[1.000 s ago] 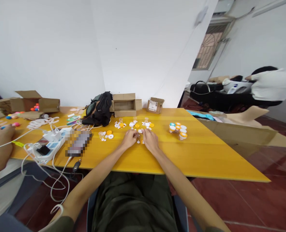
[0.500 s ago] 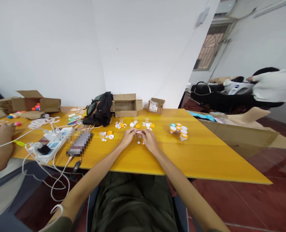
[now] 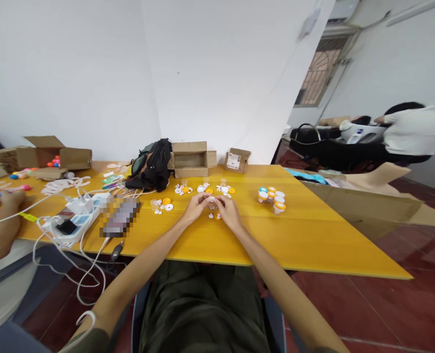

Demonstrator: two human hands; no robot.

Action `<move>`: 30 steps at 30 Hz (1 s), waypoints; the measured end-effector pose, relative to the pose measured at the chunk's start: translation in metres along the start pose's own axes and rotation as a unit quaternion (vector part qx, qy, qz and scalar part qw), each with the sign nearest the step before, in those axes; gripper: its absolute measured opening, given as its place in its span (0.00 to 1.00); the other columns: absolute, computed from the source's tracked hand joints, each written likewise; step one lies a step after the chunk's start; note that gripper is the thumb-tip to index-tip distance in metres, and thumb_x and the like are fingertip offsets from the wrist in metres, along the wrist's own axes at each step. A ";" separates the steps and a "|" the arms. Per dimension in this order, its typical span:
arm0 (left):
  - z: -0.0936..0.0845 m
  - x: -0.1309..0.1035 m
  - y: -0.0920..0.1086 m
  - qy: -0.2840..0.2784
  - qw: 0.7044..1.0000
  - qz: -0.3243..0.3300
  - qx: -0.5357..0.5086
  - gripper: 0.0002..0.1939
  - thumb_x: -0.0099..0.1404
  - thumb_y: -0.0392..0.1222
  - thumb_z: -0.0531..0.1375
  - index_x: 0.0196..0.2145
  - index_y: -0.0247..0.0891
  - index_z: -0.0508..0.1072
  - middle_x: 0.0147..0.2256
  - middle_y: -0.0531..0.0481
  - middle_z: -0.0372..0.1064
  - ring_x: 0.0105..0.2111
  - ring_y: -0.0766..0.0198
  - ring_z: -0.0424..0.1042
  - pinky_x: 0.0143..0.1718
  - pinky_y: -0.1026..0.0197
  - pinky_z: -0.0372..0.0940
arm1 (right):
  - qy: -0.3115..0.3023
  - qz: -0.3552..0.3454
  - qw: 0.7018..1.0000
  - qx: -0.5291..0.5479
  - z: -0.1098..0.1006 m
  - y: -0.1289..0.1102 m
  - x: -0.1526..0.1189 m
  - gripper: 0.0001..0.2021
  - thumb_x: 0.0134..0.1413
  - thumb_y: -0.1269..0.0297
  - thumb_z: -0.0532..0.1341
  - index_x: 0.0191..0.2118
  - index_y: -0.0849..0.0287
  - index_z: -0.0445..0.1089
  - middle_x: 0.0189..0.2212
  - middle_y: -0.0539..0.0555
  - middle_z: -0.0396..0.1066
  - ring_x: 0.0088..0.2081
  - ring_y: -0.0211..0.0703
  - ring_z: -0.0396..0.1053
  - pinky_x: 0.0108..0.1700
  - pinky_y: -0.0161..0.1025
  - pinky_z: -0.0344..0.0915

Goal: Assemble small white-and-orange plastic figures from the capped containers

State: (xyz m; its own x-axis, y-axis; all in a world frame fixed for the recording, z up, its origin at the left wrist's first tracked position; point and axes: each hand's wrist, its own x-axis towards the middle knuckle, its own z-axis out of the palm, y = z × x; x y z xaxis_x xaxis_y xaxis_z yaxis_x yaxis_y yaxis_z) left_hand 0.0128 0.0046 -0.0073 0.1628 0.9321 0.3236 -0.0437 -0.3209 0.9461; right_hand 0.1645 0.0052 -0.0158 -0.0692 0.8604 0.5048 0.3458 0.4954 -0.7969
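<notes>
Between the fingertips of my left hand (image 3: 195, 208) and my right hand (image 3: 228, 211) is a small white part (image 3: 212, 199), pinched from both sides above the yellow table (image 3: 298, 245). Just below my fingers lie an orange disc (image 3: 217, 215) and small white pieces. Beyond my hands are small groups of white and orange parts with clear cups. To the left, another clear cup (image 3: 154, 204) stands near an orange ring (image 3: 166, 201) and a white disc (image 3: 169, 207). Several lidded cups (image 3: 279, 207), with orange, white and teal tops, stand together at the right.
A power strip (image 3: 83, 223) with white cables and a phone (image 3: 121, 218) lie left of my arm. A black backpack (image 3: 153, 166) and an open cardboard box (image 3: 191, 162) stand at the back. Another person's hand (image 3: 13, 198) is at the far left.
The small white part shows more clearly between my fingertips, which have shifted slightly. At the far left, the other person's hands have moved a little.
</notes>
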 end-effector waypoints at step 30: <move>-0.002 0.000 0.007 -0.067 0.998 0.003 -0.018 0.19 0.54 0.56 0.70 0.31 0.35 0.78 0.29 0.49 0.76 0.32 0.62 0.74 0.40 0.60 0.68 | -0.084 0.005 0.995 0.047 -0.003 -0.001 0.003 0.29 0.61 0.37 0.46 0.21 0.54 0.62 0.20 0.50 0.66 0.26 0.43 0.64 0.31 0.38 0.62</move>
State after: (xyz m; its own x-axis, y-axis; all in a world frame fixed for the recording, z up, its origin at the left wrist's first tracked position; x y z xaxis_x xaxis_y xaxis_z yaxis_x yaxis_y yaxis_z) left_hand 0.0101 0.0023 -0.0009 0.2922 0.8987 0.3270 -0.0797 -0.3179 0.9448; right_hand 0.1670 0.0070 -0.0127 -0.2244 0.8695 0.4401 0.2589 0.4886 -0.8332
